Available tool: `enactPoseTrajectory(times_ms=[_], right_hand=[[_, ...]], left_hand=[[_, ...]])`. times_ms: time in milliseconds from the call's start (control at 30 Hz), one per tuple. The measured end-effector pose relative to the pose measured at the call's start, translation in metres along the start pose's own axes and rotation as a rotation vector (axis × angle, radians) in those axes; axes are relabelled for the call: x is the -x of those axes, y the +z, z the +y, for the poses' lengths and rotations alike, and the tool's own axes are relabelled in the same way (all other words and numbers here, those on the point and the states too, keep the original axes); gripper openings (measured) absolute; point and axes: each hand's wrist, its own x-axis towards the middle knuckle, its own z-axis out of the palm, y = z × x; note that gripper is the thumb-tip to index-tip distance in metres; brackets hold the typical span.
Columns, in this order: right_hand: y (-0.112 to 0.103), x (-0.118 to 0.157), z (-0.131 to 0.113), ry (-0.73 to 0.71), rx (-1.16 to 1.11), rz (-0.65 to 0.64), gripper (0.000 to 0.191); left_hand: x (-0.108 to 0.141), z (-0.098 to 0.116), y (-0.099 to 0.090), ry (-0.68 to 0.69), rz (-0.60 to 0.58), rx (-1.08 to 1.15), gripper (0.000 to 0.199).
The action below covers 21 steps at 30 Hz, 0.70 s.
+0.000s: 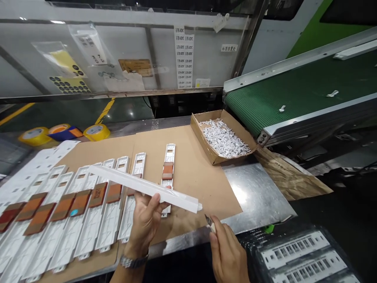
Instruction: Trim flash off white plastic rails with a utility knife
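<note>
White plastic strip point(144, 187): held over cardboard sheet point(191, 177).
L hand point(143, 222): fingers closed on strip.
R hand point(226, 251): fingers pinching small blade point(210, 223), near strip end.

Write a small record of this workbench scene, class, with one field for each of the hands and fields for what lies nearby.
left hand: grips a long white plastic strip
right hand: pinches a small pointed cutter
beside hands: white plastic panels with brown patches on a brown cardboard sheet
beyond: brown cardboard tray of white scraps; green conveyor belt
</note>
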Motion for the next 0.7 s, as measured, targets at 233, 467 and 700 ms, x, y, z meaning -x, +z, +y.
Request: enactPoseTrajectory(times_ms=[233, 467, 700], right_hand=[[0.0012, 0.0002, -0.0049, -0.010, 0.083, -0.041, 0.033], [0.0024, -0.0029, -0.0077, -0.020, 0.104, -0.033, 0.030], [0.0023, -0.0056, -0.0096, -0.017, 0.105, -0.029, 0.029]], left_hand=[[0.0056, 0.0033, 0.0016, 0.132, 0.060, -0.169, 0.053], [0.0072, 0.0028, 0.0042, 0.132, 0.081, -0.178, 0.055], [0.0078, 0.0000, 0.0060, 0.154, 0.107, -0.180, 0.067]])
